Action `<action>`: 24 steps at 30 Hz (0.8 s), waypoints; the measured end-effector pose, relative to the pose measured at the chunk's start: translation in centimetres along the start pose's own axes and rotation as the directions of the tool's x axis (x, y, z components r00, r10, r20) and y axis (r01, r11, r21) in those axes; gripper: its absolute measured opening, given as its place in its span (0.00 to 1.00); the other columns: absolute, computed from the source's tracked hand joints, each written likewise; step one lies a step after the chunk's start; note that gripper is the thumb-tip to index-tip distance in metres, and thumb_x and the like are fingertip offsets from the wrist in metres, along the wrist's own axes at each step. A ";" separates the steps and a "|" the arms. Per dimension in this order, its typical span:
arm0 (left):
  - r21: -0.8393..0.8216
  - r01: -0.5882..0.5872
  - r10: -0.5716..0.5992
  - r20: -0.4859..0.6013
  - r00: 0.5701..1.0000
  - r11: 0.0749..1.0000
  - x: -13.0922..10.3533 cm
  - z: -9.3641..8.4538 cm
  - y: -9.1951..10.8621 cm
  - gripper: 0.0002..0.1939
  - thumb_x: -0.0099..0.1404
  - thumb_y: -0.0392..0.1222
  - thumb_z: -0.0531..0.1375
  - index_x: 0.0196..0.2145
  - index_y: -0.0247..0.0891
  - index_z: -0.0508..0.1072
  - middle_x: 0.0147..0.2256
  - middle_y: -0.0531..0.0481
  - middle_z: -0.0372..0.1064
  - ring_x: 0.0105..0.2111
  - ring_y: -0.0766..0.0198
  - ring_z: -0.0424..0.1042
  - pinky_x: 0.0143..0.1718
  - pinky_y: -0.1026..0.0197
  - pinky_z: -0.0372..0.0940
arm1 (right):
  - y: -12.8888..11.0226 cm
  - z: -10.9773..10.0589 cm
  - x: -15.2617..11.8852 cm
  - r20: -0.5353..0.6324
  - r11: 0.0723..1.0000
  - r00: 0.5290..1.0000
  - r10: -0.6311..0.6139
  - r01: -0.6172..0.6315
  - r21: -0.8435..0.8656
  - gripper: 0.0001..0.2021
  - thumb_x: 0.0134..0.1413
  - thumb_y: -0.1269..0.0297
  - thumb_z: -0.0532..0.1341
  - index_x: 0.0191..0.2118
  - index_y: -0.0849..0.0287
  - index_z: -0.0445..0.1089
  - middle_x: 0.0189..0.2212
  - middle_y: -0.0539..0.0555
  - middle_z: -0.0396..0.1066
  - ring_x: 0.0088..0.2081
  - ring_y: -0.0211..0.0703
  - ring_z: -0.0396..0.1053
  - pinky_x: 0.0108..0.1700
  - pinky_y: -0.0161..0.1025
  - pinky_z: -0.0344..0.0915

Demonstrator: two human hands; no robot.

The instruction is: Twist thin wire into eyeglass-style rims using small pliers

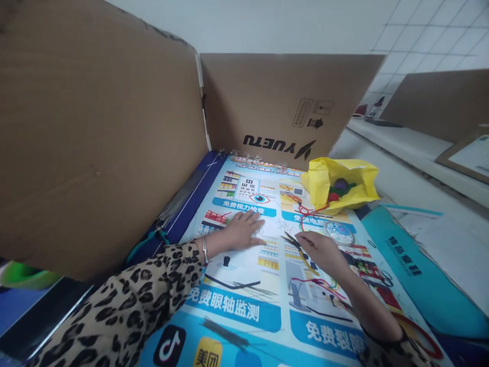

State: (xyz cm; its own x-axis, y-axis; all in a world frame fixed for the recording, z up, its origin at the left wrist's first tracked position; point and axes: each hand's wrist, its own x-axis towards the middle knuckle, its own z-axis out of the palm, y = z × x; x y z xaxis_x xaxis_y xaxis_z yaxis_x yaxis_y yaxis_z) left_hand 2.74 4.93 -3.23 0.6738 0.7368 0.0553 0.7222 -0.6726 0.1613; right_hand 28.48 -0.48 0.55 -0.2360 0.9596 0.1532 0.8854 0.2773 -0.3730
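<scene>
At the far left a green bowl sits below a tall cardboard panel. To the right of that panel's lower edge, a bundle of thin grey strands lies on the dark blue strip beside a printed sheet. The person's left arm, in a leopard-print sleeve with a bracelet at the wrist, reaches in from the lower left. The left hand lies palm down on the sheet, fingers spread, with nothing visibly in its hold. Nearer the person, a dark bundle of strands rests on the sheet.

Between the hands lie a few fine loose strands and the pliers, whose tips point toward the left hand and whose yellow handles run down just beside the right hand. The right hand is curled with its fingers bent in; a red cord comes down to its fingertips, but whether they grip it I cannot tell. The cord leads up toward an open yellow bag holding red and purple balls. Below the right hand lies more red string; a round clear case is just beyond it. Farther right is a teal bag.
</scene>
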 end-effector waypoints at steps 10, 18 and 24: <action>-0.054 0.078 -0.083 -0.096 0.992 0.996 2.2 -1.8 -3.8 0.29 0.65 0.57 0.44 0.59 0.42 0.53 0.60 0.42 0.50 0.59 0.53 0.49 0.54 0.48 0.47 | 0.0 0.8 -0.5 0.014 0.989 1.000 0.001 0.001 -0.147 0.14 0.57 0.60 0.48 0.32 0.53 0.70 0.33 0.50 0.73 0.34 0.40 0.70 0.35 0.34 0.60; 0.317 -0.252 0.304 -0.128 0.944 0.915 5.8 -3.4 -0.7 0.11 0.62 0.30 0.50 0.31 0.34 0.72 0.31 0.45 0.72 0.39 0.59 0.67 0.55 0.49 0.41 | 0.0 3.1 -1.3 -0.202 0.903 0.921 -0.334 0.250 -0.350 0.13 0.59 0.64 0.50 0.41 0.58 0.71 0.31 0.54 0.74 0.34 0.39 0.70 0.37 0.34 0.61; 0.362 -0.432 0.455 0.022 0.890 0.826 8.5 -2.8 0.6 0.08 0.56 0.26 0.54 0.26 0.30 0.72 0.29 0.38 0.72 0.35 0.55 0.68 0.44 0.52 0.52 | -0.6 2.9 -1.3 -0.189 0.829 0.869 -0.457 0.338 -0.445 0.11 0.58 0.68 0.52 0.38 0.59 0.72 0.26 0.53 0.72 0.29 0.37 0.68 0.32 0.33 0.59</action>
State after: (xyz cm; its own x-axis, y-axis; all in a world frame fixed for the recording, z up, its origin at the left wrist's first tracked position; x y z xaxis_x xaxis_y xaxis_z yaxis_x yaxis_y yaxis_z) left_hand 8.44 10.99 0.13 0.9320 0.3483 0.1006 0.3625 -0.8987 -0.2469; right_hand 27.12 -1.77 -2.11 -0.5337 0.6986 0.4766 0.8324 0.5334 0.1503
